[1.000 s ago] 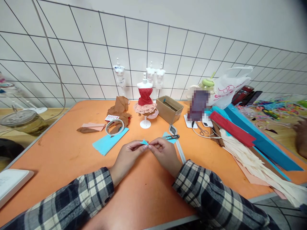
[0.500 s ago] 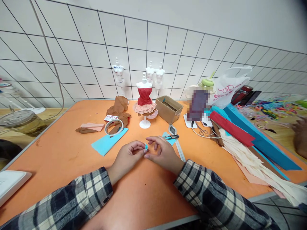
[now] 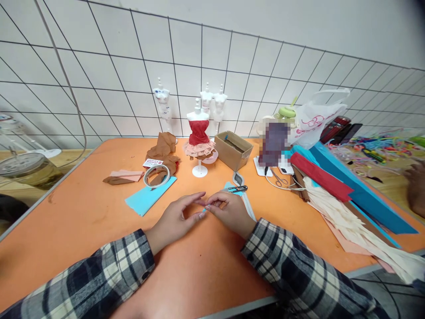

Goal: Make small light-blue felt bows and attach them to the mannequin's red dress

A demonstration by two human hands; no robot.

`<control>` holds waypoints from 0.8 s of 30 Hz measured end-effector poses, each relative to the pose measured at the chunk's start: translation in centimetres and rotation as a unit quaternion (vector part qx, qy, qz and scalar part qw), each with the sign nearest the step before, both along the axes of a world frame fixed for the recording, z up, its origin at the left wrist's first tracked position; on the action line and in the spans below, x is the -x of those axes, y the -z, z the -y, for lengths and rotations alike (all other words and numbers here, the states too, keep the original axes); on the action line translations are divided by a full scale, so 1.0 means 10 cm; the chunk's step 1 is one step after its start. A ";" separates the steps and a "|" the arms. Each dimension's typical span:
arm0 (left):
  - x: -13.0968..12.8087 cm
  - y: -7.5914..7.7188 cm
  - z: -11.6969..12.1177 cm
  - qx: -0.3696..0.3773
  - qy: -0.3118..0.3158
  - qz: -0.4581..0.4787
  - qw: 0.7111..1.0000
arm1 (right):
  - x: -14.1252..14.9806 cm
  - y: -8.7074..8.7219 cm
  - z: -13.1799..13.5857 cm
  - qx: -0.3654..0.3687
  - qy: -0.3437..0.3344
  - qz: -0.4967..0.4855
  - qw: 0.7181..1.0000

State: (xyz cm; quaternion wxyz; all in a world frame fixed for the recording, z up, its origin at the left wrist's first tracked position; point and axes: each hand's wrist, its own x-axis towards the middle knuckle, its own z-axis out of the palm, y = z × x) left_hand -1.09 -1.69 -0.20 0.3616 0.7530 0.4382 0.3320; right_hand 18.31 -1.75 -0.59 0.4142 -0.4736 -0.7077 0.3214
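My left hand (image 3: 175, 219) and my right hand (image 3: 229, 211) meet at the middle of the orange table (image 3: 83, 212). Both pinch a tiny blue paper scrap (image 3: 205, 208), which the fingertips almost wholly cover. Small thread snips (image 3: 236, 189) lie just beyond my right hand on a blue scrap. A blue paper strip (image 3: 149, 197) lies left of my hands, with a tape roll (image 3: 157, 175) resting on its far end. A small mannequin in a red and pink paper dress (image 3: 199, 135) stands on a white base further back.
Bare white mannequins (image 3: 212, 104) stand by the grid wall. A cardboard box (image 3: 233, 150), brown paper (image 3: 164, 148), scissors (image 3: 279, 178), and red (image 3: 320, 177), blue (image 3: 361, 192) and cream (image 3: 352, 226) paper sheets fill the right side. Another person's hand (image 3: 416, 186) shows at far right.
The blue scrap showed between my fingertips a second ago; now my hands have closed over it and sit slightly lower on the table. The view shifted a little left.
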 end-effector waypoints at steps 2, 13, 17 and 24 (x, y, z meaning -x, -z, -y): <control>0.01 -0.01 0.00 -0.004 0.022 0.021 1.000 | 0.00 0.01 0.01 -0.020 -0.011 0.017 1.000; 0.04 0.06 -0.07 -0.085 0.003 -0.082 0.993 | 0.08 0.02 0.05 0.044 -0.017 -0.036 0.998; 0.06 0.07 -0.09 -0.080 -0.002 -0.092 0.993 | -0.01 -0.02 -0.01 0.031 -0.056 -0.007 0.998; 0.00 0.00 -0.04 0.003 -0.034 -0.032 0.999 | -0.70 -0.06 -0.41 -0.125 0.055 0.313 0.940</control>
